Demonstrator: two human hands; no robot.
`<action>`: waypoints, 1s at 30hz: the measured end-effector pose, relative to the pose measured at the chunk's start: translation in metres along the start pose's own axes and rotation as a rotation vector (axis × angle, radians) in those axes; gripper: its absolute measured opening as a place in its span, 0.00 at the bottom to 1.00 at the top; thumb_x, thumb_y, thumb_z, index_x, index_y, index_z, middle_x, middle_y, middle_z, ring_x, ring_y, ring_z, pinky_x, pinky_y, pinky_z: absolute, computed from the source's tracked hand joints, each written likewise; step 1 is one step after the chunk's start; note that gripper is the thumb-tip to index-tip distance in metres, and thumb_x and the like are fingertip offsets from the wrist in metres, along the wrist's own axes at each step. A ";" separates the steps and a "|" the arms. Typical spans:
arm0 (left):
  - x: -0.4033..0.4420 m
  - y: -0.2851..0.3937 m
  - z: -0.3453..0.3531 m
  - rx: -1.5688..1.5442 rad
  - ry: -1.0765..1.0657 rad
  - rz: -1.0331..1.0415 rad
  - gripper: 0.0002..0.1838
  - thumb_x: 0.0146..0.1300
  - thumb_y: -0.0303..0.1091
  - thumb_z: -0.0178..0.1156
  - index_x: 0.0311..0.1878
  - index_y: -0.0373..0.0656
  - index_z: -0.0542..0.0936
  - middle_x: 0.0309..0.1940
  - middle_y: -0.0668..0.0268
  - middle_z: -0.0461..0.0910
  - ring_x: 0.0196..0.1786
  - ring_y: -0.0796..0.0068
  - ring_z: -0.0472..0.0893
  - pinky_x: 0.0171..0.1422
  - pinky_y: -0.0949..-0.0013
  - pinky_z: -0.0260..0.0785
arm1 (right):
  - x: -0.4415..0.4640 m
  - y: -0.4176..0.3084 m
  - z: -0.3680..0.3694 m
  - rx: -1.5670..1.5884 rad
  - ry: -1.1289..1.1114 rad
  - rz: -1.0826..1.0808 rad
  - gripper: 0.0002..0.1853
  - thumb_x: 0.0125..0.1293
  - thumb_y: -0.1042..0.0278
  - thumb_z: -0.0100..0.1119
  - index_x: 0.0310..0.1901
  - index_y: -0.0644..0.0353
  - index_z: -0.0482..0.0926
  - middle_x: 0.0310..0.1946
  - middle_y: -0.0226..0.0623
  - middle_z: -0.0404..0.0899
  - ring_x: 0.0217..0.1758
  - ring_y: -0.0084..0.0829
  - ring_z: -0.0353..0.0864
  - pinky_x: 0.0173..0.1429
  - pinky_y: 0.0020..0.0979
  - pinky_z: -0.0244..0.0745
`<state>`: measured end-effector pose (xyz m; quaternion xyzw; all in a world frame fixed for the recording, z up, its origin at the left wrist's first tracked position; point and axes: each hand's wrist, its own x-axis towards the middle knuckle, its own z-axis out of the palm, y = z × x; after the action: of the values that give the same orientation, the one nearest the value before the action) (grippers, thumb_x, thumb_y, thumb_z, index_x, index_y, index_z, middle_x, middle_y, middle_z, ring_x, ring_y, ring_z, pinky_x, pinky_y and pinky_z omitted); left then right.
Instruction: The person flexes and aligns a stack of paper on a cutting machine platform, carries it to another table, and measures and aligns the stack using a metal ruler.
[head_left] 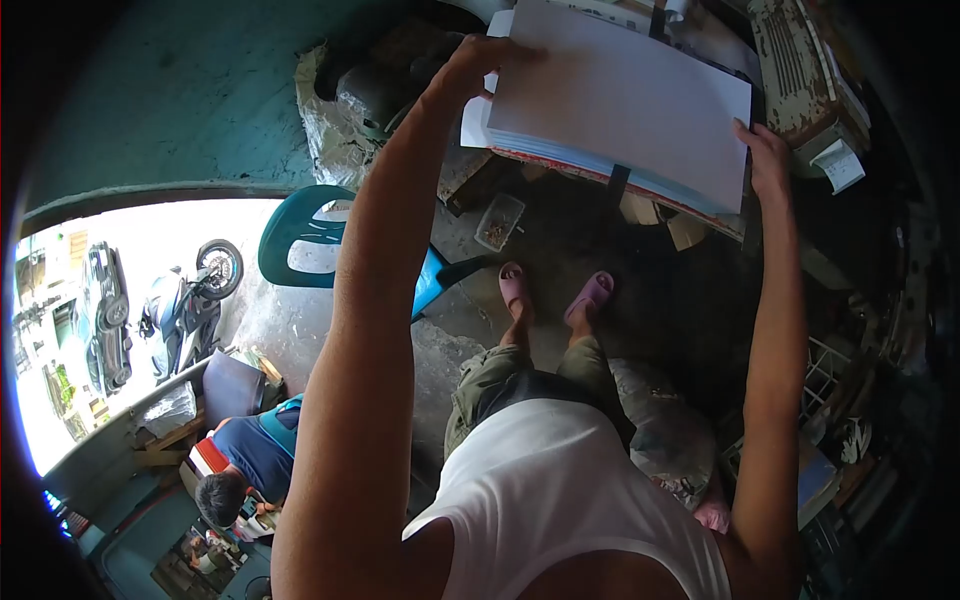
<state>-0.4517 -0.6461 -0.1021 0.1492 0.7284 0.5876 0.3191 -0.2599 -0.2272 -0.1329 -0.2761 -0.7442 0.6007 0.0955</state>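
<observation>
White paper point(620, 110), lying on a red-edged support point(545, 162) and held at opposite edges: by left hand point(476, 62), fingers nearly closed over one margin; by right hand point(768, 160), thumb pressed on top. Already piled, apparently; not yet even at left; remaining extent indeterminable.

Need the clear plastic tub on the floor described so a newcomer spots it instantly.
Find the white paper stack between the left hand and right hand. Below its left end, just beyond the left foot's pink sandal, sits the tub. It's small and see-through with brownish bits inside, unlike the teal chair leftward.
</observation>
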 end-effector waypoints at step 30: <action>0.016 -0.008 0.004 0.225 0.136 -0.038 0.39 0.49 0.57 0.75 0.60 0.41 0.78 0.53 0.54 0.81 0.60 0.52 0.79 0.57 0.36 0.74 | -0.008 -0.004 0.008 0.006 0.126 -0.088 0.15 0.57 0.65 0.73 0.39 0.68 0.83 0.34 0.31 0.82 0.34 0.21 0.76 0.41 0.27 0.70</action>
<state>-0.4601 -0.6354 -0.1145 0.1298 0.8125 0.5047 0.2613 -0.2580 -0.2389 -0.1292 -0.2800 -0.7462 0.5797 0.1693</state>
